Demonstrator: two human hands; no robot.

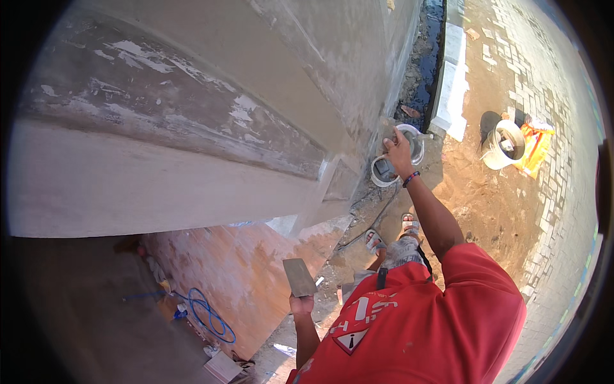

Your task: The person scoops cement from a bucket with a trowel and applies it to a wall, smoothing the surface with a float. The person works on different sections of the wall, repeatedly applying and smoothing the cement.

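Note:
My left hand [302,304] grips the lower end of a flat grey rectangular plate [299,277], held up in front of the red shirt. My right arm reaches forward to the wall's lower corner. There my right hand [399,153] has its fingers closed around a thin greyish flat piece [387,127], whose kind is hard to make out against the wall [364,70]. Below that hand stands a white bucket [377,181] with something grey inside. A second white bucket [419,153] is just beside it, partly covered by the hand.
A drainage channel [422,83] with dark water runs along the wall, edged by pale kerb blocks [453,48]. On the right, another bucket [495,153] stands by an orange bag [537,150]. A blue hose [208,313] lies coiled at lower left. Sandy ground meets paving.

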